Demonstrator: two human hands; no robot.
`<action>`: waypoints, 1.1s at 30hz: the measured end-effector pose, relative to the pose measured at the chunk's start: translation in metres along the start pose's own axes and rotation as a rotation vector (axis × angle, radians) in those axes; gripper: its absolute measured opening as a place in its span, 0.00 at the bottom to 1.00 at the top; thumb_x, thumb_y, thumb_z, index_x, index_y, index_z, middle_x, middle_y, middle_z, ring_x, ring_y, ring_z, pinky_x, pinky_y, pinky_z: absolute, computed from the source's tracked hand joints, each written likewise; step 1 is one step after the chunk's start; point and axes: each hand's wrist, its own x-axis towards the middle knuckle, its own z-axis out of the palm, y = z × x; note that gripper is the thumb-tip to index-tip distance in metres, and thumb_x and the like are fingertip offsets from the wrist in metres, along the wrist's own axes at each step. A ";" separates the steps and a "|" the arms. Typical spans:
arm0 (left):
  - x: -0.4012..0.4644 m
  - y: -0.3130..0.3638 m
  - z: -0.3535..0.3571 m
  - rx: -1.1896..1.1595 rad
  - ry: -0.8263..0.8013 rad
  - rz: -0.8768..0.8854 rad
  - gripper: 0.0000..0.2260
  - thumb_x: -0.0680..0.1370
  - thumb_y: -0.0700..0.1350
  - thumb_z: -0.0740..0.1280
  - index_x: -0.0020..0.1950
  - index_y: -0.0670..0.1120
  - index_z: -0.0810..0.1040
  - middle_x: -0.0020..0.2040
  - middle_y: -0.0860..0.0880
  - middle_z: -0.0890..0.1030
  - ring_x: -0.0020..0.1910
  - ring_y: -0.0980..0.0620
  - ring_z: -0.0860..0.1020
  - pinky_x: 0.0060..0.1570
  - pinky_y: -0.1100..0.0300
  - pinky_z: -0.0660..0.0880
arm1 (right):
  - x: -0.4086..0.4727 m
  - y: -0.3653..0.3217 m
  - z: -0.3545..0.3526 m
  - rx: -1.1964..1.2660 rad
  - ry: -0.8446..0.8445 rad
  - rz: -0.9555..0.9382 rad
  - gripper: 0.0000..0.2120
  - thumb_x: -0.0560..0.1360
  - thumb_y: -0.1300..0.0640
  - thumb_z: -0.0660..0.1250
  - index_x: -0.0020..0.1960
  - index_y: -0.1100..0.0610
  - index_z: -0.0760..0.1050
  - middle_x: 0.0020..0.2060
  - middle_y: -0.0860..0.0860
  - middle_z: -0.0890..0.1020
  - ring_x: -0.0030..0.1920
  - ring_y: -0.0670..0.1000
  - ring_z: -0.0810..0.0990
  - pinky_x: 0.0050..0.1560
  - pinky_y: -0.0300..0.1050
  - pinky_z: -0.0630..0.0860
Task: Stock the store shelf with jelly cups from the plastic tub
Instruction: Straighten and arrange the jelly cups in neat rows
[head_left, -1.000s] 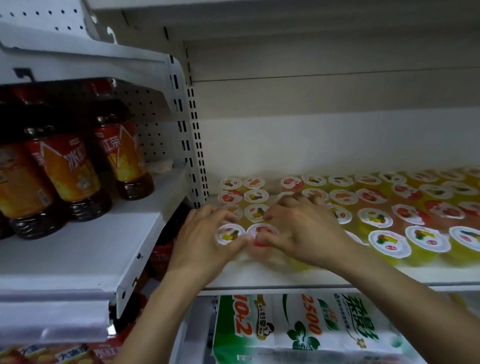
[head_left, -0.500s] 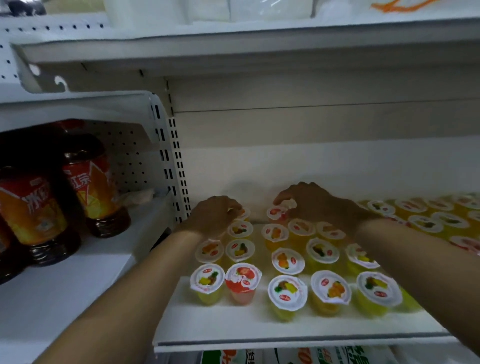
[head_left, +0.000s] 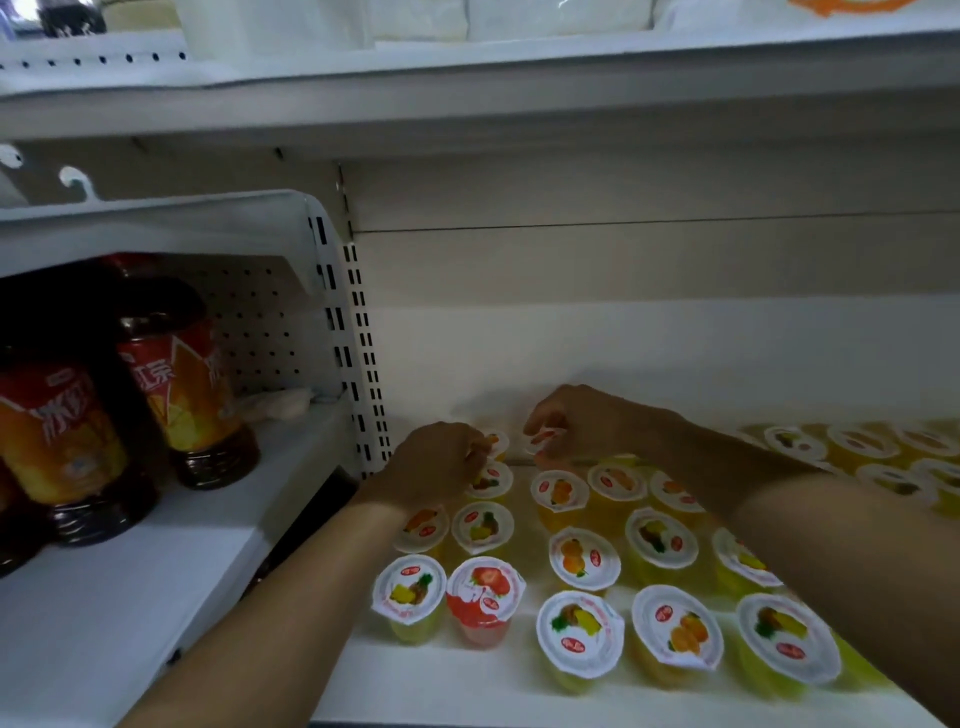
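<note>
Shelf (head_left: 467, 686): white, rows of jelly cups.
Left hand (head_left: 431, 467): fingers pinching a back-row cup (head_left: 496, 441).
Right hand (head_left: 587, 421): curled round another rear cup (head_left: 540, 439).

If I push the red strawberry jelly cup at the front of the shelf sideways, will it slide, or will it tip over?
The strawberry jelly cup looks wider at its lid than at its base, so a push near the rim would probably tip it. A low push would likely slide it on the smooth white shelf. The pineapple cup stands close beside it and may get knocked.
</note>
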 end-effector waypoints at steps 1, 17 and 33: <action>-0.001 0.001 0.000 -0.003 -0.006 -0.003 0.15 0.82 0.47 0.58 0.68 0.50 0.75 0.67 0.49 0.75 0.64 0.50 0.74 0.62 0.58 0.68 | 0.002 -0.001 0.004 0.028 0.026 0.013 0.20 0.71 0.52 0.74 0.61 0.54 0.79 0.58 0.48 0.79 0.58 0.47 0.77 0.56 0.37 0.70; -0.021 -0.001 -0.006 -0.074 0.090 -0.089 0.15 0.80 0.55 0.62 0.63 0.52 0.77 0.60 0.50 0.77 0.59 0.49 0.75 0.61 0.52 0.71 | -0.019 -0.023 -0.001 0.005 0.140 0.059 0.16 0.74 0.44 0.69 0.58 0.49 0.80 0.47 0.40 0.77 0.52 0.48 0.78 0.55 0.45 0.73; -0.017 0.013 -0.004 -0.013 0.124 -0.188 0.27 0.67 0.66 0.71 0.61 0.54 0.76 0.57 0.55 0.81 0.59 0.52 0.76 0.62 0.51 0.62 | -0.034 -0.037 0.020 -0.066 0.019 0.117 0.23 0.69 0.46 0.74 0.62 0.50 0.77 0.57 0.48 0.80 0.53 0.49 0.79 0.52 0.40 0.72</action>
